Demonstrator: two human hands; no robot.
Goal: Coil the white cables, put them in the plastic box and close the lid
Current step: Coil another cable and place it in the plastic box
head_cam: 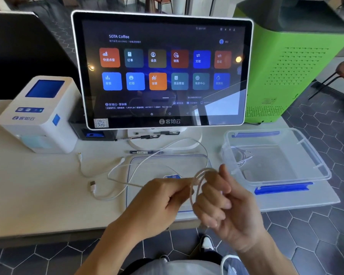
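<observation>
White cable in hand: we hold one white cable (201, 175) above the front edge of the table (38, 195), part of it wound into a small coil, its free length looping back toward the monitor stand (165, 143).
Right hand: our right hand (224, 205) has its fingers curled through the coil, keeping the loops together.
Left hand: our left hand (163, 195) pinches the strand just beside the coil, feeding it in.
Second cable: another white cable (99, 181) lies loose on the table to the left, both plugs showing, not yet coiled.
Plastic box: the clear plastic box (316, 167) stands open at the right; one coiled cable (240, 155) seems to lie inside already.
Lid: the lid (135, 161) lies flat under our hands.
Step in hand: we judge we are mid-coil on this cable.
Next move: draw in the slack, finish the loops, and carry the coil right into the box.
</observation>
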